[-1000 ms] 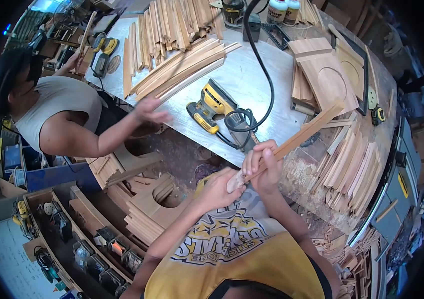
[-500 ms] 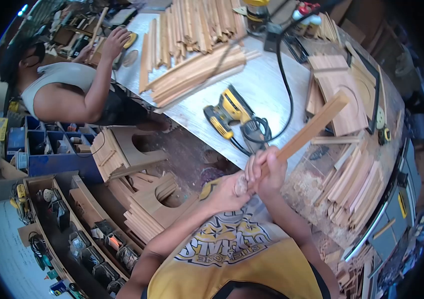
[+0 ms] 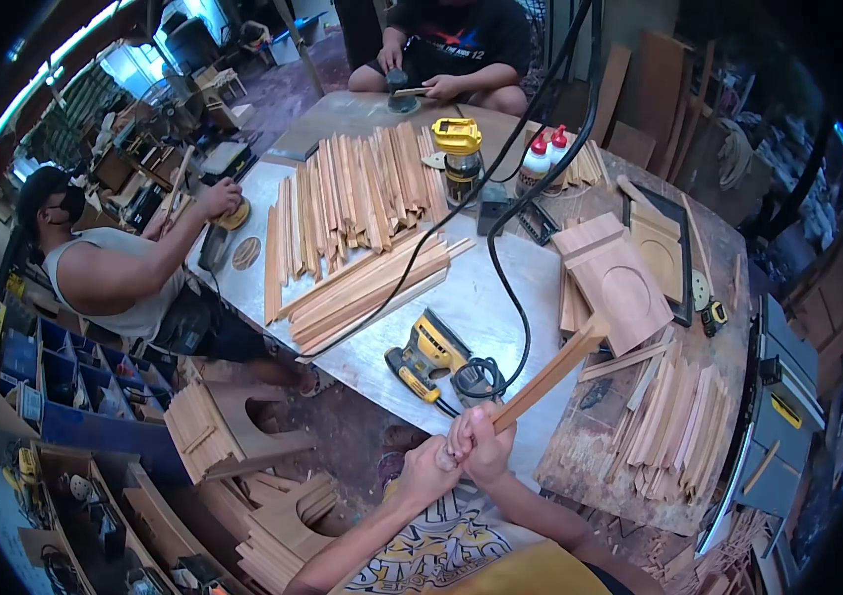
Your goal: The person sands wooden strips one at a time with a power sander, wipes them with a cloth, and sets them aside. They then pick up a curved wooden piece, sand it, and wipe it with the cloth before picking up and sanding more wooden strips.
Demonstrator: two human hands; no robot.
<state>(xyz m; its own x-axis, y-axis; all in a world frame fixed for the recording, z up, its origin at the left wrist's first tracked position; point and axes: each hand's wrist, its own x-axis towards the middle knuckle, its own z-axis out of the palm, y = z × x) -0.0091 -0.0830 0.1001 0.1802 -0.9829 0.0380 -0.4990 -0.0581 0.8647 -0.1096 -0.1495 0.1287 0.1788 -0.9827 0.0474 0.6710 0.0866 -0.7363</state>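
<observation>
In the head view, a long brown wooden strip slants up and to the right over the table. My right hand is closed around its lower part. Pressed against it, my left hand is closed in line with the strip's lower end. A small pale thing shows between the two hands; I cannot make out what it is. Just beyond my hands, a yellow and black power sander lies on the metal sheet, its coiled cord beside it.
Stacked wooden strips lie on the table's far side. More strips and recessed wooden panels lie right, near glue bottles. Black cables hang over the table. A co-worker stands left; another person sits at the far end.
The view has tilted up, bringing the far person into sight. My hands and the strip now appear lower and farther left, still held together. The left co-worker's hand stays at the table edge.
</observation>
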